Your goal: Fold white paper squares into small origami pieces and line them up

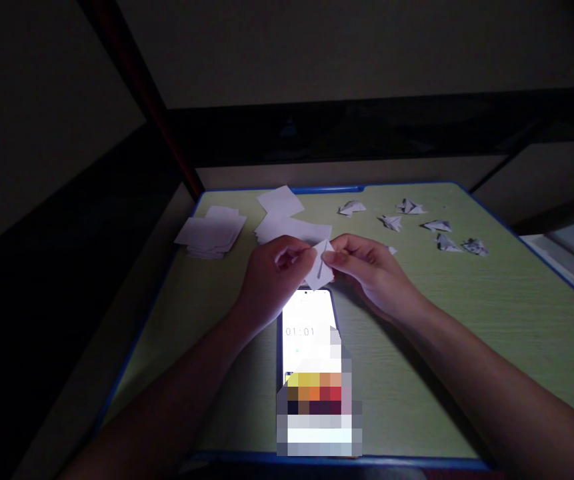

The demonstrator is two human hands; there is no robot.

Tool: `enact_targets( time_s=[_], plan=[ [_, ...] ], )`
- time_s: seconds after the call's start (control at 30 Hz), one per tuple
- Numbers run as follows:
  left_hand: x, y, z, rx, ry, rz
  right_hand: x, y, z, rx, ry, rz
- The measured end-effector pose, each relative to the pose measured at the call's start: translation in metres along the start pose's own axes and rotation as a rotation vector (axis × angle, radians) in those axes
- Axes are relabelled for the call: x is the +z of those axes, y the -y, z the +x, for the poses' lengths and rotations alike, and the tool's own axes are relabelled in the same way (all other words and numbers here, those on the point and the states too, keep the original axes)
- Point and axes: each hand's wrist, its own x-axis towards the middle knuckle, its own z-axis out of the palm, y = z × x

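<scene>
A small folded piece of white paper (319, 268), roughly diamond-shaped with a dark slit down its middle, is held up between both hands. My left hand (275, 273) pinches its left edge between thumb and fingers. On the other side, my right hand (374, 270) grips the right edge, thumb lying on the front face. Just below the hands lies a lit phone (309, 333) showing 01:01, its lower part blurred out by pixels. The fingertips behind the paper are hidden.
Loose white sheets (281, 201) and a paper stack (209, 233) lie at the back left of the green table (467, 347). Several folded paper figures (411, 207) are scattered at the back right. A blue rim edges the tabletop, with a wall behind.
</scene>
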Motion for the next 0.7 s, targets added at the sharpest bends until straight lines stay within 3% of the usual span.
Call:
enact_targets(
  time_s=[0.7],
  plan=[
    [0.0009,0.0026,-0.0020,0.053,0.049,0.104,0.0033,0.0054,0.0004,-0.032,-0.079,-0.036]
  ],
)
